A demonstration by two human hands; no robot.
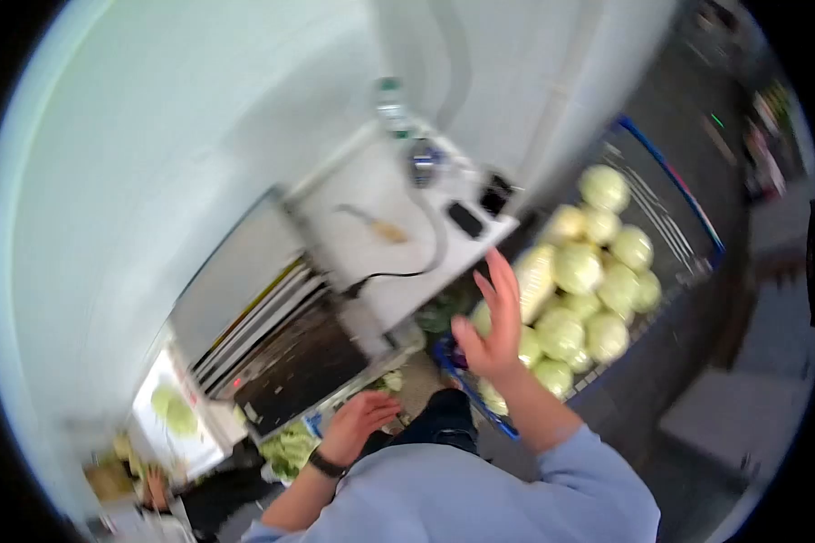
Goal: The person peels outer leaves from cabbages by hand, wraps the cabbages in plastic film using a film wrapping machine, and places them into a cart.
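My right hand (496, 330) is raised with its fingers spread and nothing in it, at the near left edge of a blue-rimmed cart (672, 176). Many wrapped pale green cabbages (577, 268) fill that cart. My left hand (362, 425), with a dark band at the wrist, hovers in front of my body near a dark machine bed (303, 366). Its fingers are stretched out and hold nothing. Loose green leaves (290, 450) lie below and left of it.
A white table (371, 204) bears a knife with a wooden handle (389, 232), a dark phone-like object (465, 219), a cable and a bottle (391, 107). Another person's hand (157, 487) shows at lower left, near a white tray with cabbages (174, 410).
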